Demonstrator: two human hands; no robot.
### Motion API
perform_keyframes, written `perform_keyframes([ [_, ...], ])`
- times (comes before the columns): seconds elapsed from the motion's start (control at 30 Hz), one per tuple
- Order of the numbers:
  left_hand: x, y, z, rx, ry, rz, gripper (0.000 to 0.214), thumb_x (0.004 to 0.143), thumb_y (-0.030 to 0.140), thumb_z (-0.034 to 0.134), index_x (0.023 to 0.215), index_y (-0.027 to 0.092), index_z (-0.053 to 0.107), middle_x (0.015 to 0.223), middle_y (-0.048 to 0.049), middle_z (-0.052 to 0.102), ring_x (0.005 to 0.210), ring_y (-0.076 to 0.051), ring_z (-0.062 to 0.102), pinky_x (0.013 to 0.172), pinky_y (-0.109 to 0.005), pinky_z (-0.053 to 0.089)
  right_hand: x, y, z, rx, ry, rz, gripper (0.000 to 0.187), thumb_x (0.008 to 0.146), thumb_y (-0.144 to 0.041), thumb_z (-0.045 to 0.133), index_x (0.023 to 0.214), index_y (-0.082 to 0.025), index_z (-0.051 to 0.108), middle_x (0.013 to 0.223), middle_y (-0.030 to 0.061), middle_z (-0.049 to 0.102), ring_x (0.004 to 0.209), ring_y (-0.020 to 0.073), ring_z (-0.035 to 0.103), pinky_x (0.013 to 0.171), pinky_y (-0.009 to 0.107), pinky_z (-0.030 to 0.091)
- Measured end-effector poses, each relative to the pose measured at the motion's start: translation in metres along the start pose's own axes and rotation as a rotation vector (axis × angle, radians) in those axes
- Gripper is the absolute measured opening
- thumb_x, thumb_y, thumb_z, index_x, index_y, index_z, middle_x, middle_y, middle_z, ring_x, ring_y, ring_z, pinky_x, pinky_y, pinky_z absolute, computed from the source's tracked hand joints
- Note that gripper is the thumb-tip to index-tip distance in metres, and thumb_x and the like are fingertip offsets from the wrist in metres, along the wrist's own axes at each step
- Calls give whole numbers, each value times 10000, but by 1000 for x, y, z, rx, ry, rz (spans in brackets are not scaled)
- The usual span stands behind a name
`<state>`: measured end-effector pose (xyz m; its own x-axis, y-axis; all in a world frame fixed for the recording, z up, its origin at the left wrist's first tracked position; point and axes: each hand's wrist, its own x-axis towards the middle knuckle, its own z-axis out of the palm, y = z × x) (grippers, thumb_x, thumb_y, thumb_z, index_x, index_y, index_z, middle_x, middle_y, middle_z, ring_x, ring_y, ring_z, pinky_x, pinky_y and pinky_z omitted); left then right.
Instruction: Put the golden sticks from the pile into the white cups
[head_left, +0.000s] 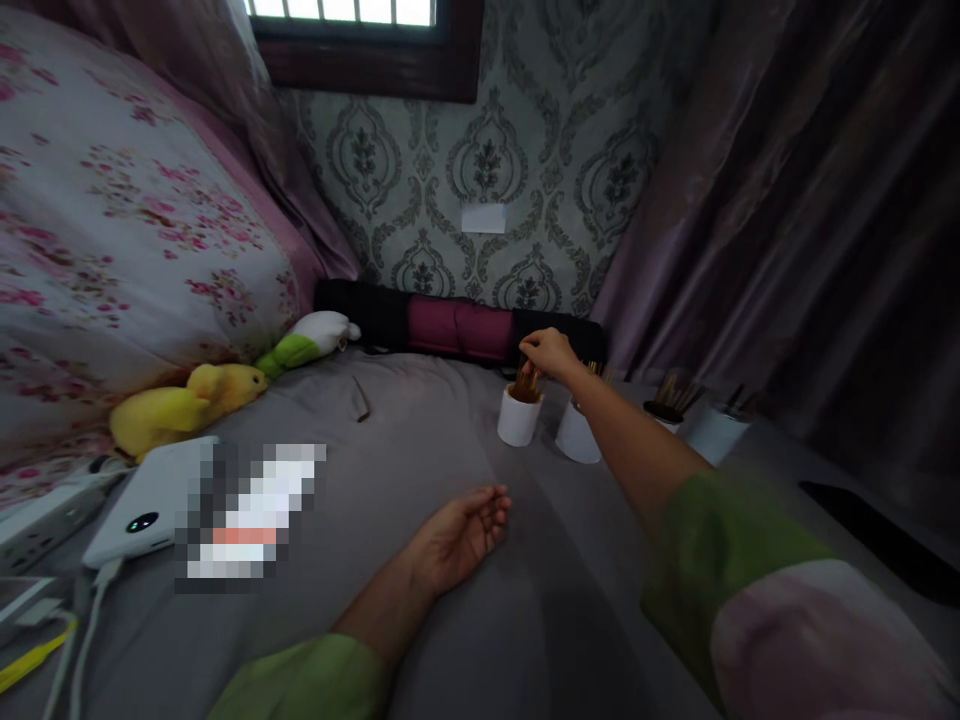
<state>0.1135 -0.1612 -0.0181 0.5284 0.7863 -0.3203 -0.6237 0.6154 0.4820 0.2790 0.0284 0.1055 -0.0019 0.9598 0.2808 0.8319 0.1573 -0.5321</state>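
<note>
My right hand (551, 353) is over a white cup (519, 418), its fingers pinched at the tops of thin golden-brown sticks (526, 386) that stand in the cup. How many sticks it grips is hidden. Below and to the left, my left hand (466, 538) rests on the grey sheet (420, 450), palm turned up, fingers loosely bent and nothing in them. Beside the first cup stands a second white cup (577, 436), partly behind my right forearm, with similar sticks in it.
Two more containers with sticks, a dark-rimmed cup (664, 412) and a pale cup (718, 432), stand farther right. A black flat object (877, 535) lies at right. At left are a white power bank (154, 505), a power strip (52, 520) and a yellow plush toy (187, 405).
</note>
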Motion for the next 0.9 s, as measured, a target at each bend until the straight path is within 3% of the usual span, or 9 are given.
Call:
perform_keyframes([
  [0.23,-1,0,1,1,0,-2,120,755,129,512,854,78,557,709,-42,587,558,-64,517,540,-184,419,-12,-3,-17,43,41,-27,309,778,-315,465,972,-126,614,581,31,649,354,51,468,402,145,359],
  [0.53,0,0,0,-3,-21,-2,126,741,123,532,854,71,554,715,-42,583,574,-64,519,557,-180,428,-28,13,-36,145,164,-5,288,785,-314,438,909,-121,612,568,29,643,306,36,417,339,142,313],
  [0.9,-1,0,2,19,-11,1,114,748,132,533,845,76,556,719,-43,585,578,-58,522,552,-171,433,-55,42,-33,213,279,59,327,799,-342,387,792,-121,627,579,35,636,323,33,422,362,141,322],
])
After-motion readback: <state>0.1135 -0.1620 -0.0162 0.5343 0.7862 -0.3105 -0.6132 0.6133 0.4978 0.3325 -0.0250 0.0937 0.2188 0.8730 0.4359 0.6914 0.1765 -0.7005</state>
